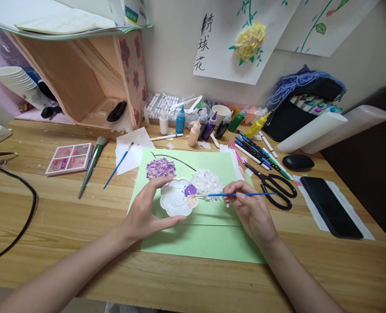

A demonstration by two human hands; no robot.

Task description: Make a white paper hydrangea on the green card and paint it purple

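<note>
My left hand (145, 208) grips a white flower-shaped palette (175, 199) by its left rim, just above a green paper sheet (209, 234). The palette holds purple paint (190, 190) and a peach-coloured dab. My right hand (248, 204) pinches a thin blue paintbrush (241, 194) held level, its tip at the palette's right side by the paints. On the green sheet lie a purple paper flower (160, 168) and a white paper flower (207, 180), with dark drawn stems.
Black scissors (273, 184), coloured pens (261, 152) and a black phone (330, 206) lie to the right. Paint bottles (196, 126) stand at the back. To the left are a blue brush (118, 165), a large makeup brush (91, 167), a pink palette box (69, 158) and a black cable (23, 217).
</note>
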